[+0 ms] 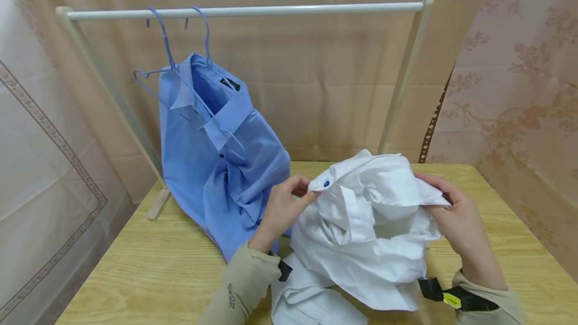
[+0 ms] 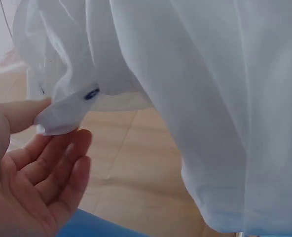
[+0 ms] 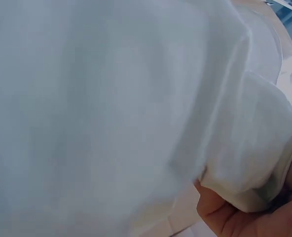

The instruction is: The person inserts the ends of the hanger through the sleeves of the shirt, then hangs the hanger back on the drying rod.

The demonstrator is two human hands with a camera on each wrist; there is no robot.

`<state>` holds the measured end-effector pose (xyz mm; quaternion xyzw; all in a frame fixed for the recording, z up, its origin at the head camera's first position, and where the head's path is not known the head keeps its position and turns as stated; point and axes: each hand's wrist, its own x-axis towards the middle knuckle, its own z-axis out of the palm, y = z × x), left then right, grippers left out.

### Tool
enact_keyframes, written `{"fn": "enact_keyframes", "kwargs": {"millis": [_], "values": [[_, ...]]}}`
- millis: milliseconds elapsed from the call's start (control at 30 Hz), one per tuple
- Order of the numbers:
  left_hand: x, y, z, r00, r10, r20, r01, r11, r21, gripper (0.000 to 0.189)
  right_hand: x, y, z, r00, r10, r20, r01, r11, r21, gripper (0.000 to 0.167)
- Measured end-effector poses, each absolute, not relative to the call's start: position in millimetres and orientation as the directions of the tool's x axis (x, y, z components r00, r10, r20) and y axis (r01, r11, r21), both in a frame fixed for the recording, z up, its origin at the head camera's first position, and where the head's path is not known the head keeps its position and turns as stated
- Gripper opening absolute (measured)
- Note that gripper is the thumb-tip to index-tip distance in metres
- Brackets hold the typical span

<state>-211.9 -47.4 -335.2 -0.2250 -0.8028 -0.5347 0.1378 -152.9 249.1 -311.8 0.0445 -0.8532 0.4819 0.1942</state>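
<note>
A crumpled white shirt (image 1: 361, 260) is held up off the wooden table between both hands, its lower part trailing onto the tabletop. My left hand (image 1: 285, 207) pinches a corner that bears a dark blue button; in the left wrist view the thumb and fingers of the left hand (image 2: 42, 163) grip that corner of the white shirt (image 2: 151, 64). At the other side, my right hand (image 1: 456, 214) pinches a pointed corner of the cloth. The right wrist view is mostly filled by white fabric (image 3: 111, 108), with the fingers of the right hand (image 3: 254, 222) holding its edge.
A blue shirt (image 1: 221, 154) hangs from a blue hanger (image 1: 206, 39) on a rack's white rail (image 1: 293, 11), spilling onto the table (image 1: 149, 270). A second blue hanger (image 1: 164, 39) hangs beside it. The rack's right leg (image 1: 404, 79) stands behind the white shirt. Curtains surround the table.
</note>
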Motion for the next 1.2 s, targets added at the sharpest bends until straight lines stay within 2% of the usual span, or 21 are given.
{"fn": "enact_keyframes", "kwargs": {"millis": [267, 367, 533, 700, 800, 1000, 1100, 1200], "values": [[-211, -46, -333, -0.854, 0.138, 0.501, 0.519, 0.289, 0.805, 0.008, -145, 261, -304, -0.918, 0.145, 0.369, -0.265, 0.467, -0.844, 0.039], [-211, -45, -332, -0.864, 0.125, 0.487, 0.502, 0.278, 0.819, 0.01, -146, 262, -304, -0.921, 0.127, 0.368, -0.245, 0.545, -0.802, 0.038], [-199, -46, -315, -0.903, 0.116, 0.413, 0.429, 0.278, 0.86, 0.01, -149, 264, -307, -0.947, 0.035, 0.321, -0.2, 0.716, -0.668, 0.038], [-207, -46, -325, -0.915, 0.166, 0.368, 0.4, 0.249, 0.882, 0.02, -153, 266, -308, -0.981, -0.057, 0.186, -0.155, 0.807, -0.57, 0.045], [-216, -46, -337, -0.905, 0.215, 0.366, 0.412, 0.237, 0.88, 0.027, -154, 266, -310, -0.989, -0.097, 0.112, -0.144, 0.817, -0.559, 0.05], [-217, -45, -343, -0.908, 0.293, 0.301, 0.379, 0.26, 0.888, 0.03, -153, 273, -319, -0.982, -0.18, -0.06, -0.089, 0.717, -0.691, 0.065], [-218, -43, -346, -0.921, 0.322, 0.219, 0.331, 0.354, 0.875, 0.034, -154, 278, -325, -0.96, -0.209, -0.188, 0.003, 0.661, -0.75, 0.062], [-216, -38, -352, -0.925, 0.36, 0.122, 0.294, 0.475, 0.83, 0.046, -157, 282, -331, -0.922, -0.201, -0.33, 0.128, 0.647, -0.751, 0.059]]}}
